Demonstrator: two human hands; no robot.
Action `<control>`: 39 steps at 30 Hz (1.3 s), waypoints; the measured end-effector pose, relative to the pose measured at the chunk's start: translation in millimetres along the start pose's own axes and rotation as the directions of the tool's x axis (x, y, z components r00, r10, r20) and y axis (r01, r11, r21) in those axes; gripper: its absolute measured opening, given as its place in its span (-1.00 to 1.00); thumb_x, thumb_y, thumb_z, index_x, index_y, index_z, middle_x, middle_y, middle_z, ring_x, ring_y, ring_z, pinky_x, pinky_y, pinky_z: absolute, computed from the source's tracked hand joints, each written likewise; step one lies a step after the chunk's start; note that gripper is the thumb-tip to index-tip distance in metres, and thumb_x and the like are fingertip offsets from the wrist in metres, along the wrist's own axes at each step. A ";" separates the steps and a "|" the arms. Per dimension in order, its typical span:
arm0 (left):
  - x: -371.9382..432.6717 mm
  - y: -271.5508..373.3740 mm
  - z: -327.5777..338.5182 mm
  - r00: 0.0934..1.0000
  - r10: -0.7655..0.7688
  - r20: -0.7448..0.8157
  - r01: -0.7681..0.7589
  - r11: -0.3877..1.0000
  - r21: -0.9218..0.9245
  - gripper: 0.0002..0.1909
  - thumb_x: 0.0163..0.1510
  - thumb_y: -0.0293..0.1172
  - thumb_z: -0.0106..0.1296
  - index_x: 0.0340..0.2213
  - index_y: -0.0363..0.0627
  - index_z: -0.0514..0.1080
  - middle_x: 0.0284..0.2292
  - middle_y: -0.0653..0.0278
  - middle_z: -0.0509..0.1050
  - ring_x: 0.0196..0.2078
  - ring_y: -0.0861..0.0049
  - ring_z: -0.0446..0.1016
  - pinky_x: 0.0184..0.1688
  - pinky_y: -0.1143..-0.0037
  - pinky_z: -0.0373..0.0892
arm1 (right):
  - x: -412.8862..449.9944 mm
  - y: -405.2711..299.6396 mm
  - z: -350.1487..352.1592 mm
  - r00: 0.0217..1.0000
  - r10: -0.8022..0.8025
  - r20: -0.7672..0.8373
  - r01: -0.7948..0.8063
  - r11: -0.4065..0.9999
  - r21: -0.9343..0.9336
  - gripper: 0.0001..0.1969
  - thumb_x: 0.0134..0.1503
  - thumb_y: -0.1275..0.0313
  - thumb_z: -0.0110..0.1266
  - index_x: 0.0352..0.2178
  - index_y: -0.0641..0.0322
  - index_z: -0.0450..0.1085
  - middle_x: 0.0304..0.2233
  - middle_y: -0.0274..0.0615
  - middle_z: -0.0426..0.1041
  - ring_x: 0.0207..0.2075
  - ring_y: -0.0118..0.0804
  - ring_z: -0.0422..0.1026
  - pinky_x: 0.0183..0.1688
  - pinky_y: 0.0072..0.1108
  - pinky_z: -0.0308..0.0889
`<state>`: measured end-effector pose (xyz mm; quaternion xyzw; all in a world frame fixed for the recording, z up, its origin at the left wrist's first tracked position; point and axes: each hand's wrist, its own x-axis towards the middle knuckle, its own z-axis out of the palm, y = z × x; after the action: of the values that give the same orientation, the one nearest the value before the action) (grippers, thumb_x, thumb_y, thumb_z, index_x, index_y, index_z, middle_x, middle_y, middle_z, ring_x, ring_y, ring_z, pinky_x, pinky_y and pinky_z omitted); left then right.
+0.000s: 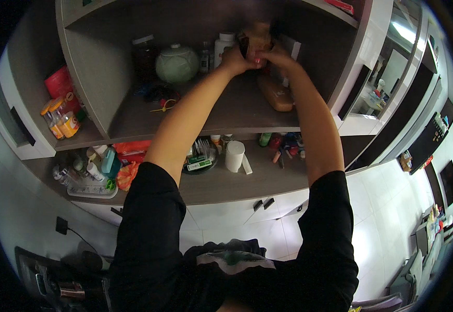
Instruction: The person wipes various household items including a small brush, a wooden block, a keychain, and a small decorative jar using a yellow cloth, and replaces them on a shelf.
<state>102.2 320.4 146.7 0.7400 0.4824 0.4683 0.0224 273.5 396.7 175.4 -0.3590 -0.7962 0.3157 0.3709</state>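
Both my arms reach into the middle compartment of a wooden cabinet. My left hand (237,62) and my right hand (280,57) grip a brownish container (259,38) from either side, raised at the back. It is dim and blurred, so its exact kind is unclear. Left of it stands a white bottle (223,48) with a white cap. Below my right hand a brown oblong case (276,93) lies on the shelf board (226,111). Behind my right wrist a pale box (291,48) is partly hidden.
A pale green lidded jar (177,64) and a dark jar (144,54) stand at the compartment's left. On the counter below are a white cylindrical container (234,156), a tray (92,191) with bottles, and a red bag (131,148). Bottles with orange caps (64,117) occupy the left compartment.
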 end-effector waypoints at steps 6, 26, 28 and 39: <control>4.8 -23.3 27.5 0.981 -0.176 -0.077 0.191 0.929 0.316 -0.03 -0.34 0.02 0.37 0.06 -0.21 0.22 -0.05 0.04 0.41 -0.05 0.22 0.43 0.01 0.36 0.35 | 3.6 22.7 26.9 0.995 0.040 -0.087 -0.031 0.995 0.098 0.01 -0.20 0.34 0.36 0.23 0.15 -0.10 0.15 -0.07 0.14 0.15 -0.14 0.16 0.15 -0.38 0.13; 12.5 -13.4 61.6 0.962 -0.235 -0.140 0.264 0.932 0.248 -0.41 0.03 -0.24 0.08 -0.03 -0.44 0.22 -0.12 -0.12 0.42 -0.12 0.12 0.45 -0.11 0.29 0.40 | 17.5 37.9 15.8 0.993 -0.116 0.001 0.116 0.992 -0.052 0.09 -0.25 0.31 0.34 0.21 0.42 -0.20 0.18 0.13 0.02 0.18 -0.06 0.12 0.15 -0.40 0.16; 14.1 -22.3 59.7 0.974 -0.198 -0.108 0.224 0.911 0.346 -0.47 0.03 -0.26 0.08 -0.07 -0.44 0.27 -0.17 -0.13 0.46 -0.17 0.13 0.49 -0.18 0.30 0.45 | 6.9 16.5 24.1 0.993 -0.114 -0.013 0.112 0.988 -0.104 0.10 -0.26 0.31 0.34 0.20 0.45 -0.22 0.19 0.16 0.00 0.19 -0.05 0.10 0.16 -0.40 0.15; 3.8 13.7 56.8 0.943 -0.331 0.039 0.231 0.732 0.641 -0.81 0.08 -0.41 -0.03 -0.31 -0.17 0.52 -0.25 0.06 0.53 -0.23 0.30 0.54 -0.33 0.32 0.47 | 73.0 66.4 7.7 0.999 -0.014 0.052 0.042 0.799 -0.600 -0.13 -0.26 0.14 0.35 0.06 0.32 0.17 0.03 0.05 0.31 0.03 -0.06 0.32 0.04 -0.41 0.27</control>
<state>152.6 339.6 124.1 0.6561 0.7138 0.2143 -0.1185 255.5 489.7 146.9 -0.4390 -0.8685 0.0495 0.2247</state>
